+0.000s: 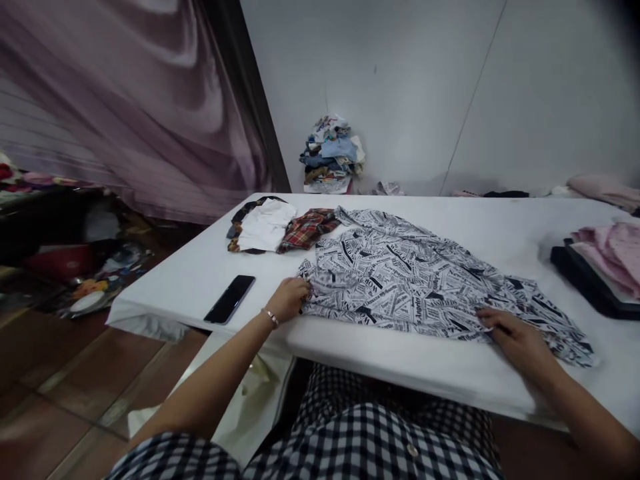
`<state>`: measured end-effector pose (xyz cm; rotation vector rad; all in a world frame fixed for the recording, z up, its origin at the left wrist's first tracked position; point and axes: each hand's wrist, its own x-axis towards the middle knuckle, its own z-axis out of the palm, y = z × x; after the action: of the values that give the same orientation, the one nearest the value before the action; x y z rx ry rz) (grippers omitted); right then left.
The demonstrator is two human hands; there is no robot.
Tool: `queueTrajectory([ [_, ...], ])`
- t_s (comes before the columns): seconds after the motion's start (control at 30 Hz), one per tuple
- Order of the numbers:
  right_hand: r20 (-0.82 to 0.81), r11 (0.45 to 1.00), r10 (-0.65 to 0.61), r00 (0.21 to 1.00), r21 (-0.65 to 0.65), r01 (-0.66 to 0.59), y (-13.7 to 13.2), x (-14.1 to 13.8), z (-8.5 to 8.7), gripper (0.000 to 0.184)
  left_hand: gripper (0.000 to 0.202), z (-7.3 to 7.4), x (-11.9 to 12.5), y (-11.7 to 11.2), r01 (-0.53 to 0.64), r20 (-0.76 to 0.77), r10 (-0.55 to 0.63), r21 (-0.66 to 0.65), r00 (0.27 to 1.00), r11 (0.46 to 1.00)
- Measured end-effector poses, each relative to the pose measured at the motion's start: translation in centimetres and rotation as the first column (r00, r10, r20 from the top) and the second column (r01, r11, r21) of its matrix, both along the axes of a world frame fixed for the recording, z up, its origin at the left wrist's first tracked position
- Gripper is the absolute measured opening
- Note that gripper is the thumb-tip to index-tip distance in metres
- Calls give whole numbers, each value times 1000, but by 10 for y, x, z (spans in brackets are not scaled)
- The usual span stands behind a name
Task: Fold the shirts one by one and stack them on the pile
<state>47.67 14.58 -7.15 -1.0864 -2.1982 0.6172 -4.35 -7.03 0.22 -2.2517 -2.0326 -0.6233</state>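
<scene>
Black-and-white newsprint-patterned garment (pixel 400 280): lies spread along the near side of the white-covered table (pixel 180 283), creased, one end trailing right. At its left end, left hand (pixel 289 300), fingers curled closed on the cloth; at its near edge, right hand (pixel 520 343), fingers pinched together on the fabric. Apparently at an early stage: laid out, creases unsmoothed, no neat fold evident. Farther out: red plaid garment (pixel 307 230), white cloth (pixel 267 223), phone (pixel 230 299); far right, layered pink cloth (pixel 613 257), possibly finished work; behind, clothes heap (pixel 330 157), possibly unsorted.
</scene>
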Motion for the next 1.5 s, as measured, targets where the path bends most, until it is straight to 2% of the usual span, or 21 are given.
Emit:
queueTrajectory([
  [0.07,42,1000,3,999,18,-4,2,2,-2,18,29,-17,0,-15,-67,129,72,-43,989,997],
  [0.1,48,1000,1,999,19,-2,3,3,-2,18,30,-20,0,-19,-131,197,135,-37,971,991],
  [0.17,28,1000,-8,1000,2,7,4,3,-1,18,28,-18,0,-19,-271,290,266,-20,920,962],
  [0.23,-21,999,-32,999,-36,32,3,3,-1,18,25,-10,4,-11,-372,307,354,-1,883,928],
  [0.3,-68,995,-59,996,-80,53,2,1,0,17,24,-4,10,2,-353,254,339,10,906,935],
  [0.37,-86,992,-80,993,-108,71,0,0,1,17,27,-2,16,19,-266,156,264,-9,952,964],
  [0.47,-85,989,-91,992,-121,81,-2,-1,2,19,22,-2,23,45,-201,21,205,-113,979,973],
  [0.57,-95,991,-76,993,-113,66,-3,0,1,18,19,2,21,65,-284,-32,283,-199,959,938],
  [0.67,-100,998,-49,994,-50,44,-3,0,-1,18,21,10,18,73,-422,-128,402,-266,907,867],
  [0.73,-88,999,-31,996,12,32,-5,-2,-2,18,19,14,21,73,-471,-185,436,-251,881,846],
  [0.77,-73,999,-20,997,41,23,-6,-4,-1,18,19,14,25,72,-475,-182,443,-199,878,857],
  [0.83,-35,996,5,999,92,-2,-9,-8,4,20,24,9,38,68,-418,-120,410,-57,904,906],
  [0.87,-15,993,20,1000,113,-18,-11,-9,7,21,27,5,45,66,-358,-78,357,-1,931,934],
  [0.93,24,988,56,998,146,-59,-15,-12,15,24,33,-6,57,60,-187,-4,187,9,982,982],
  [1.0,47,984,79,996,157,-85,-15,-10,22,27,36,-19,63,53,-57,48,59,-44,997,997],
  [1.07,17,988,24,1000,153,-26,-13,-2,29,29,36,-31,59,48,-2,110,13,-93,994,996],
  [1.13,-41,982,-125,991,138,129,-7,14,36,28,36,-37,51,46,15,154,-3,-77,988,997],
  [1.23,-63,933,-355,933,46,358,2,41,46,25,36,-33,41,52,-16,182,14,6,983,1000],
  [1.3,-4,906,-420,907,-55,420,5,55,54,24,35,-25,42,60,-26,184,18,38,983,999],
  [1.4,112,899,-392,913,-162,406,8,63,61,24,37,-16,55,83,-8,173,1,39,985,999],
  [1.5,221,915,-330,918,-165,369,11,61,63,22,37,-18,72,110,9,117,-8,-8,993,1000],
])
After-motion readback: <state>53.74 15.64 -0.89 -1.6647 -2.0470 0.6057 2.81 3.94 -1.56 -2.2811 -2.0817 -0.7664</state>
